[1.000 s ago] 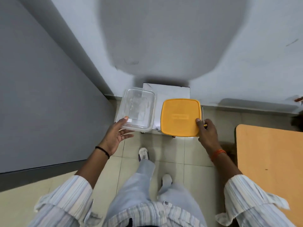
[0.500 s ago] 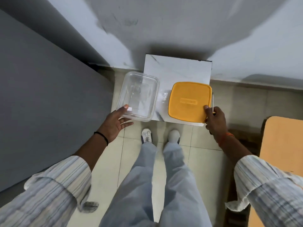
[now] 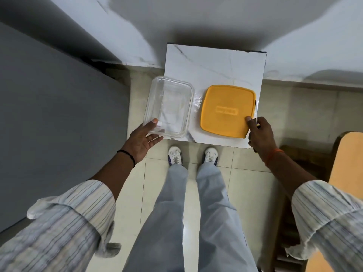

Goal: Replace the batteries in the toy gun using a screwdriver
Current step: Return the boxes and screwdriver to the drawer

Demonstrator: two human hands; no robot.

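Note:
My left hand (image 3: 143, 139) grips the near edge of a clear plastic container (image 3: 169, 107), thumb on its rim, above the left side of a small white marble-topped table (image 3: 214, 65). My right hand (image 3: 259, 134) holds an orange square lid (image 3: 226, 110) by its near right corner. The same hand also pinches a thin screwdriver (image 3: 256, 112), whose metal shaft points away along the lid's right edge. The container looks see-through with faint contents that I cannot make out. No toy gun or batteries show.
A grey panel (image 3: 59, 114) runs along the left. White wall (image 3: 196, 20) stands behind the table. An orange-topped table (image 3: 347, 173) sits at the right edge. My legs and white shoes (image 3: 193, 155) stand on pale floor tiles just before the marble table.
I have stepped up to the marble table and both feet now stand together before it. Container and lid have come down over the tabletop, still held the same way.

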